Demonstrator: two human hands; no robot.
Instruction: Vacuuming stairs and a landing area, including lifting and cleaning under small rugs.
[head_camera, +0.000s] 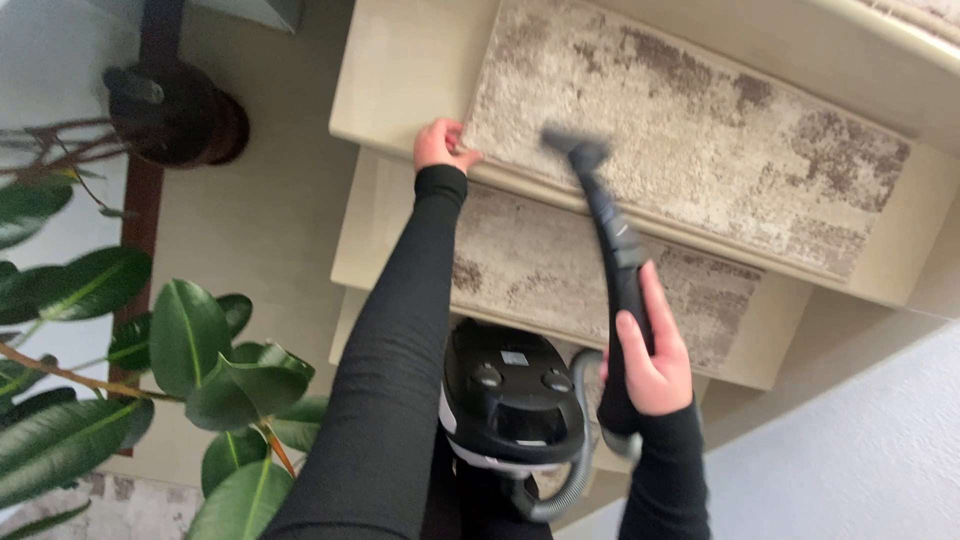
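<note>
A person bends over a cream staircase, seen from above. The right hand (652, 368) is wrapped fully around the black rigid plastic vacuum wand (618, 262), gripping low on its handle, where the grey ribbed hose (577, 440) joins. The wand looks stiff and light, best held at that thick handle; its small dark nozzle (577, 150) sits near the front edge of the beige and brown mottled carpet stair tread (690, 130), which looks soft and short-piled. The left hand (440, 143) presses on that tread's left front corner, fingers curled over its edge. A black and white canister vacuum cleaner (508, 398), likely heavier, rests on a lower step between the arms. A green leafy rubber plant (190, 350) stands to the left
</note>
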